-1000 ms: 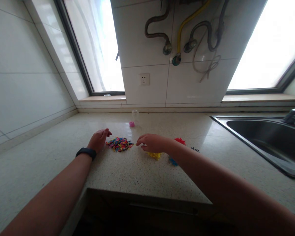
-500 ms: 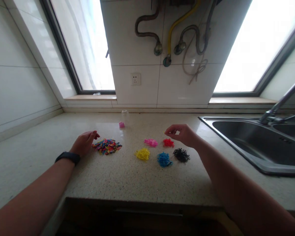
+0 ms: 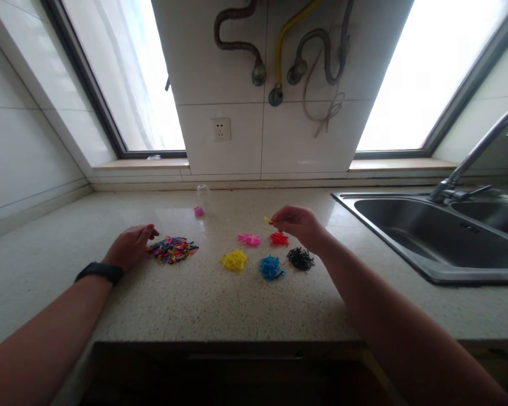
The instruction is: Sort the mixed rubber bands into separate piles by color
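At the left edge of a mixed heap of small coloured rubber bands (image 3: 173, 250), my left hand (image 3: 131, 243) rests on its side, fingers loosely bent and slightly apart. It wears a dark wristband. My right hand (image 3: 298, 223) pinches a yellow rubber band (image 3: 268, 220), held above and just behind the red pile (image 3: 279, 239). Sorted piles lie nearby on the counter: a pink pile (image 3: 249, 240), a yellow pile (image 3: 234, 260), a blue pile (image 3: 271, 268) and a black pile (image 3: 300, 259).
A clear container (image 3: 202, 193) stands at the back with a small pink object (image 3: 198, 211) in front of it. To the right is a steel sink (image 3: 406, 231) with a tap (image 3: 465, 169). The speckled counter's (image 3: 220, 316) front edge runs below the piles.
The view has shifted slightly, moving the scene left and up. The yellow rubber band in my right hand now shows more clearly, and that hand is slightly further left over the piles. My left hand stays put.
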Available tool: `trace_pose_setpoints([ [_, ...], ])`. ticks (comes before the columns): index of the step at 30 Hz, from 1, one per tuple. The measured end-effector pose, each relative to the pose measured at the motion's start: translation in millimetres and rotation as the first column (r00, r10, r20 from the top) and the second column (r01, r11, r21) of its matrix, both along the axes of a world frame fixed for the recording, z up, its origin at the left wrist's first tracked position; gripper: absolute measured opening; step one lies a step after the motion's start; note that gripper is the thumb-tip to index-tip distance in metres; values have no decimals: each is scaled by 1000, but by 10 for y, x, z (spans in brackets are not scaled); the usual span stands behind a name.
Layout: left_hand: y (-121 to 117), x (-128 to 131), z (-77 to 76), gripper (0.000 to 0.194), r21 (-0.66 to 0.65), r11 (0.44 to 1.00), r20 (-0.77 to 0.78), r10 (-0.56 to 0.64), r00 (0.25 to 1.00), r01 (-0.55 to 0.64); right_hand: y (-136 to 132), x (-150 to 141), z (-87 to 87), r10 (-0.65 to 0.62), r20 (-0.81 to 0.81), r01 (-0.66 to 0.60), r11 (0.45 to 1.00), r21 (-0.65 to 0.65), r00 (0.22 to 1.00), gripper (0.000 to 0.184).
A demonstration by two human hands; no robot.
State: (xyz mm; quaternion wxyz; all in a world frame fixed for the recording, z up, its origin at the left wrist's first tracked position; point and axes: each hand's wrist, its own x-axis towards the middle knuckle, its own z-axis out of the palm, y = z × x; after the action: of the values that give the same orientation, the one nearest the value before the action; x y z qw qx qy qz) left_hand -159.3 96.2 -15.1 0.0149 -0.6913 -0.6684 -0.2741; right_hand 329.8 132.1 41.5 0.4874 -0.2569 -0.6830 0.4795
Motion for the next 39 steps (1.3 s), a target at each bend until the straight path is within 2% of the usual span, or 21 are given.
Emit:
trace_pose_setpoints([
  [8, 3, 11, 1, 58, 8, 1000, -14, 6, 1000, -6, -102, -83, 65, 43, -69, -43, 999, -6, 997, 21],
  [19, 4, 22, 14, 59, -14, 1000, -17, 4, 1000, -4, -128, -96, 64, 57, -66, -56, 998, 20, 996, 17],
  [39, -13, 37, 12, 54, -22, 1000, -25, 2, 1000, -3, -191, -116, 127, 23, -8, -23, 999, 36, 1000, 21],
])
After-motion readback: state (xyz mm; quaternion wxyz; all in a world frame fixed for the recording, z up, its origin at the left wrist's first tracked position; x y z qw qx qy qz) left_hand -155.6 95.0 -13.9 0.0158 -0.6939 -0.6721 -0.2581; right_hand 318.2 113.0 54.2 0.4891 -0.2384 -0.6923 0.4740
